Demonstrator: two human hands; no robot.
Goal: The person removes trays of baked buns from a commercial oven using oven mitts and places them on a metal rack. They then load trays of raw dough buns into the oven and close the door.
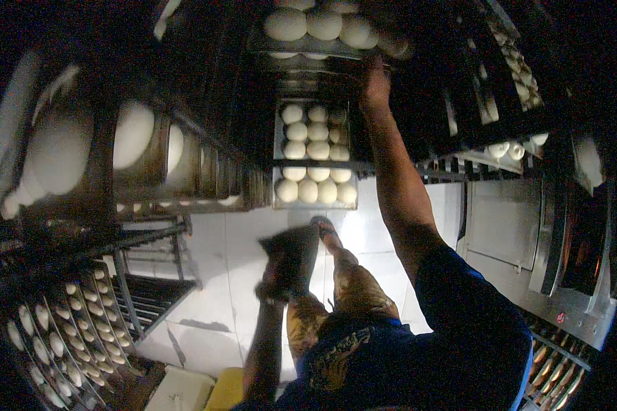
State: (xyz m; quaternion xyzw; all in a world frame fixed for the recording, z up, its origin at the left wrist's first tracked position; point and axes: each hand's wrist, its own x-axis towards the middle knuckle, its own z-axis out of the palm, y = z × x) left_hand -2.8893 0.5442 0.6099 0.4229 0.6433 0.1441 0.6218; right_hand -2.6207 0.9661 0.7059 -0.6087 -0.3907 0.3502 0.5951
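My right hand [378,85] reaches up to the right corner of an upper metal tray [319,53] and grips it; the fingers are blurred and in shadow. Round white dough balls [324,24] sit in rows on that tray. Down by my legs, my left hand [273,275] is dark against a piece of dark cloth [295,251], which it appears to hold. Below the upper tray, more dough balls [318,131] fill a lower tray [352,201] in the rack.
Rack uprights and shelves [226,154] rise on the left, holding large pale dough pieces [133,134]. Long dough pieces lie on grooved trays [72,334] at lower left. A metal-fronted cabinet or oven [501,221] stands right. White floor tiles [205,267] show beneath.
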